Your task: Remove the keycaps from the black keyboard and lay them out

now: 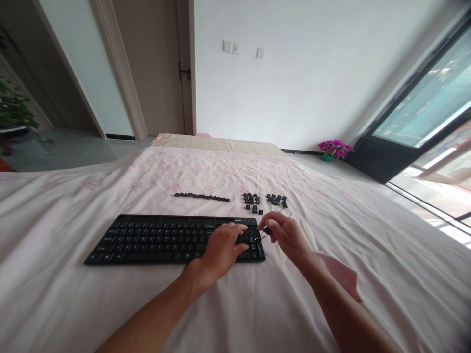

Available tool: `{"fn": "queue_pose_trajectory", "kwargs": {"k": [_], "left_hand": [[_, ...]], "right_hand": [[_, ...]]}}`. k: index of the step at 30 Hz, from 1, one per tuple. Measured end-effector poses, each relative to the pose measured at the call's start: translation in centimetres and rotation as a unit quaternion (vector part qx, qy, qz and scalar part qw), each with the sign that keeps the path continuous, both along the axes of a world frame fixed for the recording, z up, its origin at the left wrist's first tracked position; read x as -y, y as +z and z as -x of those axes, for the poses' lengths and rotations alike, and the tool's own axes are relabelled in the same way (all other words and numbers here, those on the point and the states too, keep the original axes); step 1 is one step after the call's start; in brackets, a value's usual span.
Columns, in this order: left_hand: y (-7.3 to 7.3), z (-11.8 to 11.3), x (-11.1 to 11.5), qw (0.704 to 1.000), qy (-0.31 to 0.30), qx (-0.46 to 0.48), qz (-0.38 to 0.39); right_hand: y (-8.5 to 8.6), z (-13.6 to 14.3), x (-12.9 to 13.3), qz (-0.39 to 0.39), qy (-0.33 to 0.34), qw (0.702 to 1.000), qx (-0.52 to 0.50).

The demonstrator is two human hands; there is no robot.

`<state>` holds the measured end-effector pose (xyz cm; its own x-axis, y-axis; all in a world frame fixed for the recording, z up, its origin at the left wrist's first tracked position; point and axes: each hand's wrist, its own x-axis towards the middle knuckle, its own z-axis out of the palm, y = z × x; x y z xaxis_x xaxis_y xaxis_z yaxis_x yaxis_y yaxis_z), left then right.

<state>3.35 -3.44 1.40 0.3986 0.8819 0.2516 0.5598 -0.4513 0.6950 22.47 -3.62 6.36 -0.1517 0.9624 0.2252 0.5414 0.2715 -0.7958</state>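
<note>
A black keyboard [154,240] lies on the pink-white sheet. My left hand [224,247] rests over its right part, thumb and fingers apart, touching the keys near the number pad. At the keyboard's right end, my right hand [283,235] is closed around a keycap puller [267,230] with a dark middle and thin wires sticking out at both ends. The lower wires reach down to the number pad keys. Whether they grip a key is too small to tell. Behind the keyboard are loose black keycaps: a long row [201,197], a cluster [251,198] and a smaller group [276,199].
The sheet [66,215] is wrinkled and has pink flowers. A pink cloth corner [340,274] lies by my right forearm. Farther off are a white wall [294,88], a door [150,63], a potted plant with magenta flowers [334,148] and a glass door [427,93].
</note>
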Motion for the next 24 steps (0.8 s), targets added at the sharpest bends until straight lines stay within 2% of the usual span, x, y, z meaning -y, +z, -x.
{"fn": "queue_pose_trajectory", "kwargs": {"k": [3, 6, 10, 14, 16, 21, 24], "left_hand": [[-0.5, -1.2, 0.0, 1.000, 0.000, 0.020, 0.005], [-1.4, -2.1, 0.1, 1.000, 0.019, 0.013, 0.006], [-2.0, -2.3, 0.1, 0.999, 0.027, -0.024, -0.017], [-1.9, -2.7, -0.3, 0.997, 0.052, -0.054, -0.015], [-1.7, -3.0, -0.4, 0.996, 0.067, -0.066, -0.005], [-1.2, -3.6, -0.1, 0.994, 0.082, -0.065, -0.027], [-1.2, -3.6, 0.3, 0.996, 0.067, -0.046, -0.048]], "right_hand": [[-1.8, 0.2, 0.7, -0.021, 0.032, 0.999, 0.024], [-2.9, 0.1, 0.1, -0.049, 0.079, 0.995, 0.040], [-3.1, 0.2, -0.9, -0.063, 0.121, 0.989, 0.056], [-3.7, 0.8, -1.4, -0.063, 0.137, 0.986, 0.077], [-4.5, 1.3, -1.5, -0.072, 0.117, 0.988, 0.064], [-6.5, 2.6, -1.0, -0.139, -0.018, 0.990, -0.006], [-6.6, 3.1, -0.4, -0.191, -0.028, 0.981, -0.019]]}}
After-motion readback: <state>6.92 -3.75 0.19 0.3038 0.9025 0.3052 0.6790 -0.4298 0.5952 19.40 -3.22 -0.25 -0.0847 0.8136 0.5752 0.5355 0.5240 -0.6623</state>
